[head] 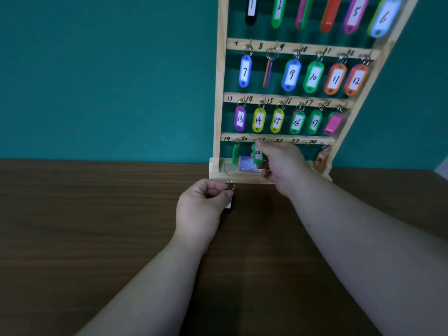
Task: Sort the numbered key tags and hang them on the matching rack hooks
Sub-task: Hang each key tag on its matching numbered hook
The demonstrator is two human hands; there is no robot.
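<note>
- The desk (97, 226) is dark, matt wood-grain board. Two bare forearms reach across it from the near edge.
- The left hand (202, 204), just short of the desk's far edge, has its fingers curled and pinches a black tag (229, 206). This is a glossy plastic oblong with a white paper label, its number hidden. Its thin wire ring (230, 185) pokes up above the fingertips.
- Beyond it, the right hand (282, 163) pinches the top of green tag 20 (257, 155) between thumb and forefinger, right under the bottom rail's inked 20.
- To seat it well, I would keep the ring square to the hook, lift it over the tip, and let go only once the tag hangs freely.
- The rack (219, 93) is pale bare wood and stands at the desk's far edge against a teal wall (109, 81). Rounded, bright plastic tags hang on small metal rings. The hand hides most of the hooks before the orange tag (320, 161).
</note>
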